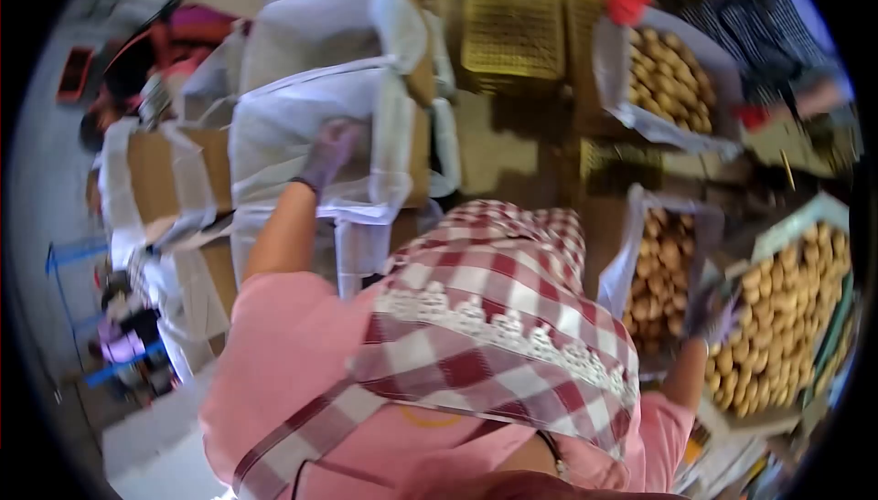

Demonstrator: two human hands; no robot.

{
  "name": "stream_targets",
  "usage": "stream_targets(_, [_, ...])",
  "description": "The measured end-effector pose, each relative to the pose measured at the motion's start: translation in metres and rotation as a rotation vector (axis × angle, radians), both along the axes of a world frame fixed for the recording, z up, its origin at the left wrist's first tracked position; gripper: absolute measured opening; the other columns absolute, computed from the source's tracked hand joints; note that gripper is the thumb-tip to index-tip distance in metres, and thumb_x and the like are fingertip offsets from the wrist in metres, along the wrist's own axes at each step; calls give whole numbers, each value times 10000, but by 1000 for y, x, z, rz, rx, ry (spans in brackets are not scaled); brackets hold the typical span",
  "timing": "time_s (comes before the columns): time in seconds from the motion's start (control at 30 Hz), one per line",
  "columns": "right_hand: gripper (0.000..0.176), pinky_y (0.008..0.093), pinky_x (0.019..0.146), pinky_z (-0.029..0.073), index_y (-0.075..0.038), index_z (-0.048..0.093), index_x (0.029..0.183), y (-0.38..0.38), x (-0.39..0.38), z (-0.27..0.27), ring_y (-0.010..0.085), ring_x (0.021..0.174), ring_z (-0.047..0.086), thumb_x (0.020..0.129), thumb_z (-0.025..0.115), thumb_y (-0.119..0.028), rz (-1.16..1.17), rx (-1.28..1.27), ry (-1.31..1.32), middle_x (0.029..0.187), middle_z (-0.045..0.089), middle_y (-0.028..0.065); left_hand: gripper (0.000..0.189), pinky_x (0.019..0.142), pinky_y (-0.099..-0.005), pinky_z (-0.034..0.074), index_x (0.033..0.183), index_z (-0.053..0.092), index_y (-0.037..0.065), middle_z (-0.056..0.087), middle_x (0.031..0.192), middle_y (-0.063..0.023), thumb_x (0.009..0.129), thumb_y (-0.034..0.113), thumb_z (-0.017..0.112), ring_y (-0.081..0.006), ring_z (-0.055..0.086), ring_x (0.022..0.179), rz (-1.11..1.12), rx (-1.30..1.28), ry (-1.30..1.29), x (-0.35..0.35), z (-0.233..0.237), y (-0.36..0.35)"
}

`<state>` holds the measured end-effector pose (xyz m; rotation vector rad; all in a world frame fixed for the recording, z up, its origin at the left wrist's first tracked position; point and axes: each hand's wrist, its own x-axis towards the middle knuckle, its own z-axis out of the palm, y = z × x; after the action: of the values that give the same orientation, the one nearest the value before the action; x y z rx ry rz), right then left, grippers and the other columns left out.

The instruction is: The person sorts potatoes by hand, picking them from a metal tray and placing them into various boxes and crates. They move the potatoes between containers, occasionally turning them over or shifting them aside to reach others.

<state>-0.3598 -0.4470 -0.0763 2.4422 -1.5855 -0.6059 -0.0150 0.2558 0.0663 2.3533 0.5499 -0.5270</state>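
Observation:
My left hand (334, 154), in a thin purplish glove, reaches inside a box with a white plastic liner (283, 125). Its fingers are smeared by motion, and nothing can be made out in them. On the right, my right hand (713, 317), gloved too, is at the near-left edge of a large box of oval tan produce (777, 317). Its fingers are blurred, so their pose and any held piece are unclear. Just left of that hand stands a lined box of browner produce (660, 267).
Another lined box (320, 29) adjoins the left one, with cardboard boxes (165, 171) further left. A yellow crate (514, 25) stands ahead. At the upper right, a person with red cuffs (627, 5) reaches around a produce box (668, 79). More people are at the left.

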Motion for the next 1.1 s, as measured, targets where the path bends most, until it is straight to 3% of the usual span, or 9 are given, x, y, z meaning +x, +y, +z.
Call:
stream_targets(0.1, [649, 731, 990, 176, -510, 189, 1419, -15, 35, 24, 491, 1371, 120, 836, 421, -677, -80, 57, 28, 1552, 147, 70, 484, 736, -297, 502, 1116, 585, 15, 665, 1004, -145, 799, 359, 709, -186, 636, 909, -269, -68, 258, -9, 11, -26])
stream_targets(0.27, [647, 732, 1002, 151, -523, 166, 1418, 36, 25, 36, 469, 1384, 105, 840, 403, -691, -85, -10, -119, 1560, 116, 38, 624, 849, -382, 480, 1101, 601, -35, 632, 1008, -285, 760, 487, 634, -379, 615, 989, -418, 232, 221, -75, -30, -27])
stream_targets(0.4, [659, 718, 1008, 157, -517, 205, 1413, 25, 25, 30, 454, 1392, 106, 826, 477, -641, -113, -4, -73, 1565, 99, 2, 435, 833, -431, 498, 991, 646, -60, 644, 932, -289, 765, 305, 572, -392, 645, 905, -293, 243, 109, -53, -138, 0])
stream_targets(0.5, [680, 703, 1021, 159, -524, 185, 1414, 34, 35, 42, 443, 1397, 97, 819, 501, -616, -126, 4, -93, 1566, 96, 10, 513, 857, -415, 487, 1062, 617, -77, 634, 1020, -279, 791, 357, 579, -375, 636, 961, -378, 220, 133, -25, -75, -57])
stream_targets(0.57, [643, 699, 1039, 108, -512, 252, 1401, 38, 39, 53, 441, 1401, 66, 822, 529, -560, -137, 43, -161, 1561, 113, 49, 593, 876, -392, 476, 1127, 589, -58, 627, 1058, -272, 810, 443, 588, -335, 631, 988, -240, -324, 135, -26, -57, -72])
stream_targets(0.67, [653, 707, 1032, 111, -513, 256, 1398, 37, 36, 48, 442, 1401, 69, 815, 545, -555, -111, 8, -206, 1558, 122, 56, 638, 890, -379, 462, 1181, 566, -22, 621, 1089, -254, 819, 503, 585, -310, 616, 1011, -809, -102, 39, -37, -74, -50])
stream_targets(0.73, [650, 711, 1029, 109, -517, 259, 1395, 34, 34, 45, 437, 1403, 68, 813, 546, -558, -93, -5, -229, 1557, 132, 57, 547, 885, -387, 465, 1155, 601, 59, 645, 1043, -202, 776, 454, 611, -317, 618, 982, -1032, 354, 370, -62, -34, -74])
stream_targets(0.83, [653, 711, 1028, 108, -513, 249, 1401, 33, 37, 46, 431, 1405, 64, 816, 534, -568, -115, 0, -203, 1557, 135, 48, 473, 852, -385, 486, 1128, 625, 88, 655, 1020, -179, 732, 348, 606, -327, 633, 938, -1069, 502, 387, -90, -128, -26])
stream_targets(1.1, [657, 703, 1036, 101, -507, 213, 1416, 31, 38, 49, 428, 1407, 55, 833, 509, -569, -132, 28, -183, 1565, 99, 30, 398, 786, -325, 486, 1065, 667, 134, 690, 982, -96, 674, 200, 696, -228, 656, 872, -745, -28, 265, -103, -117, -28])
